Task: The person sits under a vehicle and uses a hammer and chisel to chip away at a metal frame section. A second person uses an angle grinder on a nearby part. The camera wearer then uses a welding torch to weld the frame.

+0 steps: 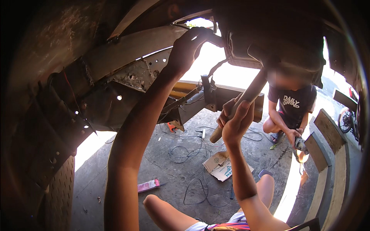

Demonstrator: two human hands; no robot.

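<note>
My left hand (187,50) is raised at top centre, fingers curled round a dark metal piece (214,38) on the underside of a rusty vehicle frame (96,44). My right hand (237,119) grips a long, rounded wooden-looking handle (254,84), slanting up toward a dark metal housing (269,38), where its far end is lost in shadow. Below and behind my hands runs a crossbeam (223,98) with wires and brackets.
Another person (293,104) squats at right, holding an angle grinder (300,144), with orange glow below it. Curved metal pieces (327,131) and a bicycle (345,121) stand beyond. Cables (185,154), cardboard (219,163) and a pink packet (146,186) lie on the concrete floor (104,181).
</note>
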